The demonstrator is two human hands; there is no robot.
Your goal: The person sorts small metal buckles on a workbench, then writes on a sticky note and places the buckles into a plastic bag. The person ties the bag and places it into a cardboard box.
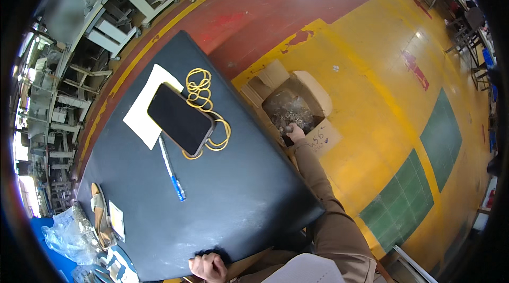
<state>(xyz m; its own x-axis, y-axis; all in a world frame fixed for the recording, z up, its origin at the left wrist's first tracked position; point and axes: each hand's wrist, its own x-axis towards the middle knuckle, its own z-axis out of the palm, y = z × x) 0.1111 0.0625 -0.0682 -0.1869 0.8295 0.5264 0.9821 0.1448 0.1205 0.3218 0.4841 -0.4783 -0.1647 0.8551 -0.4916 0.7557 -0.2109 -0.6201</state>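
Observation:
My right arm reaches down past the table's right edge into an open cardboard box [324, 140] on the floor. My right hand [296, 133] is at the near side of the box, its fingers closed at a heap of small greyish parts [303, 119] in clear plastic [286, 103]. Whatever those fingers pinch is too small to make out. My left hand [209, 267] rests with curled fingers on the near edge of the black padded table [238, 198], and nothing shows in it. On the table lie a dark phone [180, 118], white paper [146, 108], a yellow cable [199, 88] and a blue-and-white pen [172, 169].
A sandal [99, 214], a small card [117, 221] and a crumpled clear plastic bag [69, 238] are at the table's left end. White-legged workbenches [111, 36] line the far left. Chairs [469, 25] stand at the far right, beyond the yellow floor [371, 102].

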